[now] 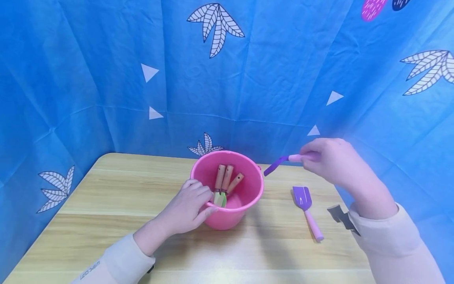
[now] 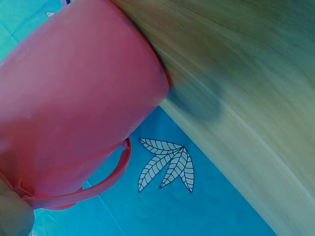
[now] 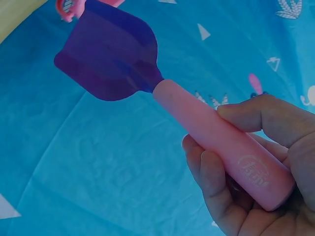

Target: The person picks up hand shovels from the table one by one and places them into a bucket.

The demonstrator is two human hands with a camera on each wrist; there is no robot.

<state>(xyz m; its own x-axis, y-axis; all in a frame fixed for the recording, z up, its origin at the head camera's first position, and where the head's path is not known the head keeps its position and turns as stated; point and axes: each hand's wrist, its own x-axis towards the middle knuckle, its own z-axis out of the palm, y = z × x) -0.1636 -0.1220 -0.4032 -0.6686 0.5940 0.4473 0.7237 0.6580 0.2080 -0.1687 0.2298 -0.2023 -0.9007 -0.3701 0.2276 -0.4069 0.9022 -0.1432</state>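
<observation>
My left hand (image 1: 186,207) grips the near-left rim of a pink bucket (image 1: 223,221), with fingers over the edge and the thumb outside. Inside the bucket lean several small tools with wooden handles (image 1: 227,177); a green blade (image 1: 222,199) shows at their lower end. Raised to the right of the bucket, my right hand (image 1: 331,161) holds a small shovel (image 3: 113,54) by its pink handle. Its purple blade points toward the bucket rim, a little apart from it. In the left wrist view the bucket's side wall (image 2: 83,88) fills much of the picture.
A second purple shovel (image 1: 307,211) with a pink handle lies on the wooden table (image 1: 142,189), right of the bucket. Blue printed cloth (image 1: 276,71) hangs behind and beside the table. The bucket's handle (image 2: 106,186) hangs along its side.
</observation>
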